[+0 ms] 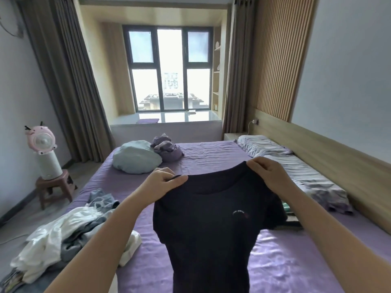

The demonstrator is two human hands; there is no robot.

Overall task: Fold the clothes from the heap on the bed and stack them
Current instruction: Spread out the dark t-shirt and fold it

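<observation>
A dark navy T-shirt (211, 225) with small chest lettering hangs in the air in front of me, above the purple bed (275, 261). My left hand (163, 182) pinches its left shoulder and my right hand (268, 172) pinches its right shoulder, holding it spread out. The heap of white and grey clothes (69, 233) lies at the bed's left edge, under my left forearm. Something dark and green (289, 216) lies on the bed behind the shirt's right sleeve, mostly hidden.
A pale blue pillow (135, 157) and a bundle of purple cloth (167, 150) lie at the far end of the bed. Striped pillows (296, 168) line the right side by the wooden headboard. A pink fan (43, 149) stands on a stool (55, 187) at the left.
</observation>
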